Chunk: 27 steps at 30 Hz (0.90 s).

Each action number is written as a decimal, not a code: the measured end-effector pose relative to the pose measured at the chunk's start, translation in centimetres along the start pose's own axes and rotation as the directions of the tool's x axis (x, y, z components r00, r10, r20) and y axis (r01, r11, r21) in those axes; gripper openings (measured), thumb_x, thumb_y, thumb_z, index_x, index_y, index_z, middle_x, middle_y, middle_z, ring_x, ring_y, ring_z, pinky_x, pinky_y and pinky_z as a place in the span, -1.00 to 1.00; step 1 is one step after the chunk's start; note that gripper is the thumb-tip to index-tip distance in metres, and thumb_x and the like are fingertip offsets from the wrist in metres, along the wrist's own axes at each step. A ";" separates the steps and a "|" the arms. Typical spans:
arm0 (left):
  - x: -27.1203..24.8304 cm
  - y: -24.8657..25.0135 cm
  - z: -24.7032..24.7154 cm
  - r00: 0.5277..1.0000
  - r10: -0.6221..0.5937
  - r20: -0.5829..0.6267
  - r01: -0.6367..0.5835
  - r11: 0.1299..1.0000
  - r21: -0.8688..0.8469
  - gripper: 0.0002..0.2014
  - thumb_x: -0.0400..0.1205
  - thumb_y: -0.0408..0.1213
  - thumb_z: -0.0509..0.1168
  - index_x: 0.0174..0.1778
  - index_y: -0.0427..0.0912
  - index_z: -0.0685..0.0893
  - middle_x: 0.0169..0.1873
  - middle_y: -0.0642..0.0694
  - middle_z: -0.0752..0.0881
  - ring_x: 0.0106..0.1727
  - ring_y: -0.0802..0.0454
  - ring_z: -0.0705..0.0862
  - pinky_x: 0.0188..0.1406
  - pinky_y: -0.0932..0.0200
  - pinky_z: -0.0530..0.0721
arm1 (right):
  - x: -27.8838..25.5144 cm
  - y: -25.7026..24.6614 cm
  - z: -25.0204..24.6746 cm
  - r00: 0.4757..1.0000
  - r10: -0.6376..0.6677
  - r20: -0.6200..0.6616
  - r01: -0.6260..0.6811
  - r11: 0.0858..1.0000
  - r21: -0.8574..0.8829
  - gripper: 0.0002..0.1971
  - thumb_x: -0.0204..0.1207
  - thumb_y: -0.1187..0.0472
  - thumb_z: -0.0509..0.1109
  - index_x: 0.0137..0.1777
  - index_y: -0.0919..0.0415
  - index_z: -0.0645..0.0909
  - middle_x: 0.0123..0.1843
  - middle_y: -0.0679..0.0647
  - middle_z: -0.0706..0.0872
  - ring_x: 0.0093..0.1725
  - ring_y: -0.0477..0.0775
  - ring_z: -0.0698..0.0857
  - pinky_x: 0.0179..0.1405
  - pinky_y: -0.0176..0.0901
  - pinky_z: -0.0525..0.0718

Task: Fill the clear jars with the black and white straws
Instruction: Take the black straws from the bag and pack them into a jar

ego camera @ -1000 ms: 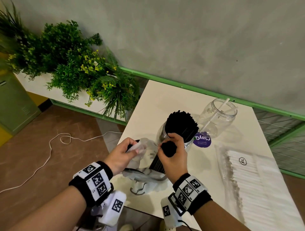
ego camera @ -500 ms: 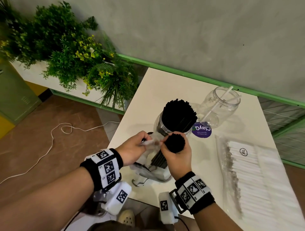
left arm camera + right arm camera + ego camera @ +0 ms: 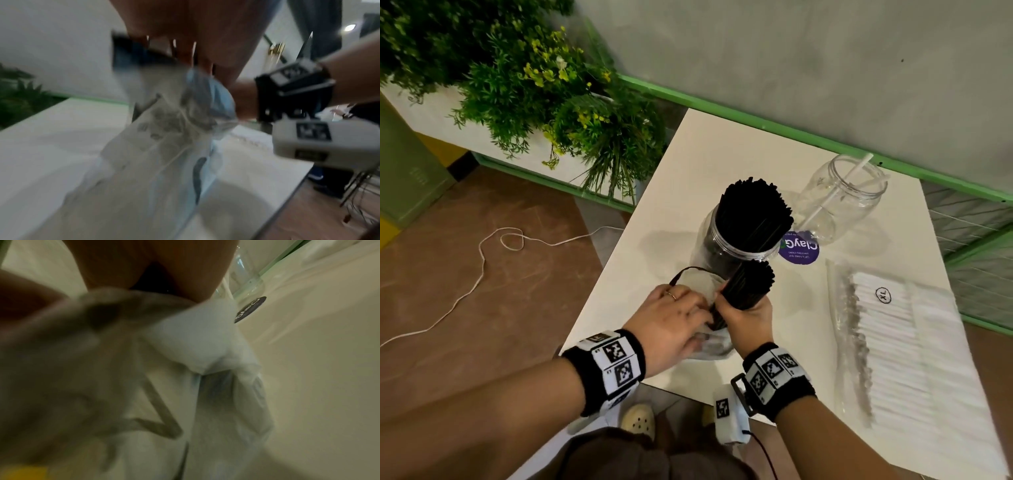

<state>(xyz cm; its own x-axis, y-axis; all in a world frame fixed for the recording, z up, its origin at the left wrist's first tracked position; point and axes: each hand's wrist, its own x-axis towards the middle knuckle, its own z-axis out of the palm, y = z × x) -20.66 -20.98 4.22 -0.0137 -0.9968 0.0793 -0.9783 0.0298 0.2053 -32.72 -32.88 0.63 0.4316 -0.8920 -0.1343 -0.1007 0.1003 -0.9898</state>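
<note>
Since a second ago, the bundle of black straws has risen further out of its plastic bag, and the left hand has slid down over the bag, where before it held the bag's top edge.

The right hand is wrapped in a fist around the lower part of this bundle, which tilts up and away toward the jars. The left hand lies just beside it, fingers bent over the crumpled clear bag and pressing it down near the front edge of the white table. The head view does not show whether those fingers pinch the plastic or only press on it. Both wrist views are blurred; they show mostly pale, wrinkled plastic hanging below the hands.

Just beyond the hands stands a clear jar already packed with black straws that stick up well above its rim. The held bundle's top sits right in front of this jar's rim.

Farther back and to the right stands a second clear jar holding what looks like only one white straw, leaning. A round purple sticker lies on the table between the two jars.

To the right, a large clear pack of white straws lies flat on the table.

Judging from this, the black straws are nearly done, with one last handful probably to add. The white straws are barely begun, so roughly half the task remains.
</note>
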 end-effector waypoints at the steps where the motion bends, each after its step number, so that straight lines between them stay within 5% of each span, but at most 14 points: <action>1: -0.1 -0.2 1.1 0.991 -0.064 0.116 0.059 0.997 0.048 -0.53 0.30 0.14 0.35 0.11 0.07 0.64 0.12 0.02 0.66 0.16 -0.05 0.63 0.14 0.02 0.43 | 0.0 0.1 -0.1 1.000 0.016 0.001 -0.016 1.000 -0.003 -0.90 0.37 0.51 0.51 -0.15 0.41 0.69 -0.26 0.24 0.77 -0.26 0.01 0.74 -0.25 -0.18 0.71; 3: -0.6 -0.9 3.3 0.931 -0.193 0.311 0.156 0.978 0.141 -0.25 0.29 0.23 0.41 0.38 0.01 0.50 0.40 -0.13 0.52 0.42 -0.15 0.48 0.34 -0.10 0.42 | -0.2 0.4 -0.3 0.999 0.044 0.009 -0.044 0.999 -0.017 -0.89 0.37 0.51 0.51 -0.18 0.34 0.71 -0.26 0.16 0.77 -0.26 -0.01 0.74 -0.24 -0.22 0.70; 5: -1.1 -1.7 5.0 0.851 -0.269 0.451 0.213 0.962 0.171 -0.10 0.46 0.24 0.30 0.63 -0.07 0.10 0.64 -0.18 0.11 0.65 -0.14 0.07 0.56 -0.25 0.10 | -0.3 0.8 -0.2 0.997 0.075 0.011 -0.075 0.997 -0.024 -0.90 0.37 0.51 0.51 -0.18 0.35 0.71 -0.27 0.13 0.76 -0.26 -0.02 0.73 -0.23 -0.21 0.72; 9: -1.3 -2.8 6.1 0.785 -0.339 0.519 0.299 0.940 0.162 0.02 0.50 0.27 0.24 0.66 -0.10 -0.23 0.67 -0.17 -0.17 0.68 -0.10 -0.20 0.60 -0.27 -0.12 | -0.3 1.9 0.7 0.989 0.148 -0.005 -0.148 0.988 -0.053 -0.71 0.22 0.22 0.59 -0.15 0.40 0.69 -0.29 0.35 0.71 -0.30 0.14 0.66 -0.27 0.13 0.72; 11: -1.3 -3.3 6.1 0.767 -0.339 0.545 0.304 0.940 0.158 0.03 0.49 0.31 0.19 0.65 -0.09 -0.27 0.67 -0.16 -0.20 0.68 -0.08 -0.22 0.59 -0.27 -0.15 | -0.2 2.2 0.9 0.985 0.171 -0.018 -0.172 0.982 -0.076 -0.60 0.12 0.08 0.59 -0.16 0.38 0.68 -0.29 0.33 0.71 -0.30 0.15 0.64 -0.24 0.24 0.72; 14: -1.2 -4.0 5.6 0.734 -0.363 0.574 0.306 0.931 0.197 -0.01 0.52 0.33 0.12 0.65 -0.06 -0.30 0.67 -0.11 -0.23 0.67 -0.05 -0.24 0.59 -0.30 -0.17 | 0.3 1.9 0.9 0.985 0.175 -0.005 -0.174 0.978 -0.115 -0.75 0.23 0.26 0.59 -0.19 0.39 0.66 -0.36 0.21 0.70 -0.35 0.11 0.65 -0.26 0.17 0.74; 21: 0.9 -4.8 5.2 0.660 -0.497 0.564 0.387 0.868 0.312 -0.11 0.60 0.28 0.05 0.65 -0.08 -0.28 0.67 -0.06 -0.23 0.68 -0.09 -0.22 0.49 -0.49 -0.24 | 0.3 1.4 -0.3 0.982 0.183 0.055 -0.172 0.971 -0.168 -0.82 0.38 0.44 0.55 -0.05 0.47 0.68 -0.25 0.19 0.74 -0.35 -0.12 0.71 -0.31 -0.31 0.71; 27: 1.7 -3.5 4.6 0.710 -0.500 0.496 0.463 0.862 0.206 -0.19 0.58 0.05 0.25 0.66 -0.04 -0.02 0.63 -0.14 0.07 0.65 -0.22 0.01 0.52 -0.48 -0.18 | -0.6 -2.6 -0.9 0.997 0.065 0.036 -0.063 0.997 -0.050 -0.91 0.38 0.47 0.54 -0.13 0.42 0.72 -0.22 0.13 0.78 -0.21 -0.07 0.76 -0.23 -0.35 0.66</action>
<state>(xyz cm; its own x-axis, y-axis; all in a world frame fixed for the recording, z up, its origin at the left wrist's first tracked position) -18.19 -23.16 -0.87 0.3766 -0.7593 -0.5307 -0.8921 -0.4516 0.0130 -33.50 -33.00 3.37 0.4560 -0.8673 -0.1996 -0.1726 0.1338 -0.9759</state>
